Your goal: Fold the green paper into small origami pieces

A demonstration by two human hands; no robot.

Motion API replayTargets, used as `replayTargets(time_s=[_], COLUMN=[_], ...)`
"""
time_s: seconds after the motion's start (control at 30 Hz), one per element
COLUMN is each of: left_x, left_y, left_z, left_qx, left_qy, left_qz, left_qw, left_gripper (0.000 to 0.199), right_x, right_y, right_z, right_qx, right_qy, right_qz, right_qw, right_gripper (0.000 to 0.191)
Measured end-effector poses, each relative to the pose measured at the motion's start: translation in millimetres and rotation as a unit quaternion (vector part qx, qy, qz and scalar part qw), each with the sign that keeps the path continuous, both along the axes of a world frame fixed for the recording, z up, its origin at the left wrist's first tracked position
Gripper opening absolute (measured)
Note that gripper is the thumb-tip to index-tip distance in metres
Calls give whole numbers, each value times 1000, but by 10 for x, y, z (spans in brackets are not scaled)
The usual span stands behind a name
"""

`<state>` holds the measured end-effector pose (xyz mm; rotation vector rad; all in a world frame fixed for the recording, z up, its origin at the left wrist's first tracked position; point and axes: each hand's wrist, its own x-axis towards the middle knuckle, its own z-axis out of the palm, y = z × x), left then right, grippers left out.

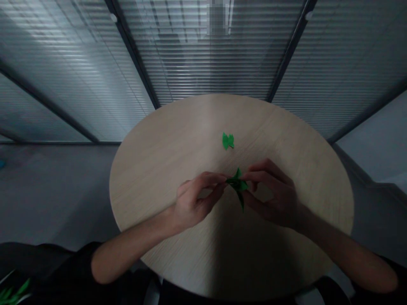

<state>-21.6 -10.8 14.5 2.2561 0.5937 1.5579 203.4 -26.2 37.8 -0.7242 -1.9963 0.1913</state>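
Observation:
Between my two hands, above the middle of the round table [165,169], is a folded green paper piece [237,183] with several pointed flaps, one hanging downward. The thumb and forefinger of my left hand [200,197] pinch its left side. My right hand [273,195] has its fingertips closed on its right side, the other fingers bent. Just beyond the hands, a smaller green paper piece [228,140] with a notched, butterfly-like outline lies on the tabletop, apart from both hands. The dim light hides the finer folds.
Glass partitions with horizontal blinds [216,63] stand behind the table's far edge. Grey floor [63,186] shows on the left. Something with green leaf-like shapes [15,292] is at the lower left corner. A dark shadow covers the table's near part.

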Motion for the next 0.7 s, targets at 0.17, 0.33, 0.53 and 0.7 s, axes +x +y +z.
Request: replayTargets(time_s=[0.17, 0.33, 0.53, 0.7], left_x=[3, 39, 79, 55], left_y=[5, 1, -3, 18], left_z=[-41, -22, 35, 87], left_qx=[-27, -56, -132, -68], left_qy=[-28, -50, -82, 13], left_qz=[-25, -69, -94, -54], left_qw=[999, 995, 983, 996], left_gripper=[31, 55, 54, 23], right_x=[18, 20, 21, 4], right_y=[13, 16, 28, 40], right_z=[-32, -34, -36, -49], right_qx=[-2, -2, 7, 10], right_qy=[1, 5, 8, 3], right_qz=[4, -5, -23, -18], right_qw=[1000, 1000, 1000, 1000], right_gripper=[21, 21, 18, 16])
